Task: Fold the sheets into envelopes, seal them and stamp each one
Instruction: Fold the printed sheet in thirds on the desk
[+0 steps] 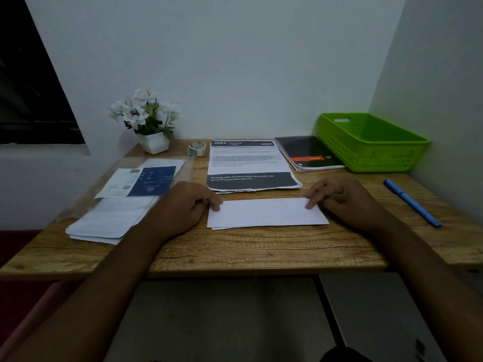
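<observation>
Left hand (pixel 183 205), right hand (pixel 347 202) on crosswise sheet (pixel 266 214)

Printed sheet (pixel 251 163) reads "2684" and "Wardrobe (with old dehumidifier box inside)".

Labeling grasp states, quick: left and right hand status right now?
Left hand: curled, fingertips on the upper left corner of the folded sheet; grip cannot be told.
Right hand: open, fingertip pressing the sheet's upper right corner.

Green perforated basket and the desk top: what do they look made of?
Green perforated basket: likely moulded plastic, slightly glossy; uniform colour and grid of holes. Desk top: matt wood-grain with knots and streaks; solid wood or printed laminate, cannot tell.
</observation>
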Demonstrator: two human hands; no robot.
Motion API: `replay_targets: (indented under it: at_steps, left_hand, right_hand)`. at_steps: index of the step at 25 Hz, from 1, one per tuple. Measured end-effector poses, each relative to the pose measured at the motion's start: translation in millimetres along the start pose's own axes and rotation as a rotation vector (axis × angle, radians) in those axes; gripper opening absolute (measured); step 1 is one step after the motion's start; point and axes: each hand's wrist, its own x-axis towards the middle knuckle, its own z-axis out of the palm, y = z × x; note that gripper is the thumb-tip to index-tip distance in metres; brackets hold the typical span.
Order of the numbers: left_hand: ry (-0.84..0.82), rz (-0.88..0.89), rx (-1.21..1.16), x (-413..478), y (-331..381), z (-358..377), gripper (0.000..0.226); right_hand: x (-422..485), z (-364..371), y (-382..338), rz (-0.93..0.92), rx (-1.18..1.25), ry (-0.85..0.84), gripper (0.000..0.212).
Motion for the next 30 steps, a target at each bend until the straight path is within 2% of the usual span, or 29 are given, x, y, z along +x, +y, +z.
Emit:
replay_targets:
  at_steps: [4, 7, 9, 13, 16, 23, 30]
  left_hand:
    - [0.019, 0.024, -0.034, -1.7, 5.2, 2.4, 0.025]
    - [0.031, 0.015, -0.066, -2.8, 13.2, 2.7, 0.016]
    - [0.041, 0.037, -0.072, -4.2, 22.7, 5.4, 0.021]
    - [-0.078, 0.142, 0.092, -5.8, 37.6, 16.6, 0.036]
    - [-0.100, 0.174, 0.130, -6.0, 35.5, 18.1, 0.040]
    - [-0.071, 0.158, 0.061, -5.9, 32.1, 17.8, 0.030]
    - [0.004, 0.143, 0.021, -8.4, 23.0, 17.1, 0.019]
  right_hand:
    - [-1.9, -0.1, -2.6, 0.028, 0.018, 0.014, 0.047]
    - [-2.2, 2.4, -2.6, 0.033, -0.052, 0.106, 0.037]
    - [-3.7, 5.5, -9.4, -0.032, -0.102, 0.158, 0.030]
    - [-9.8, 29.2, -48.1, -0.112, -0.126, -0.009, 0.024]
    - [-5.9, 51.6, -69.0, -0.134, -0.220, -0.113, 0.037]
    - [-10.4, 42.5, -54.5, -0.103, -0.227, -0.140, 0.043]
    - [-27.6, 3.8, -25.5, 0.012, -0.095, -0.163, 0.042]
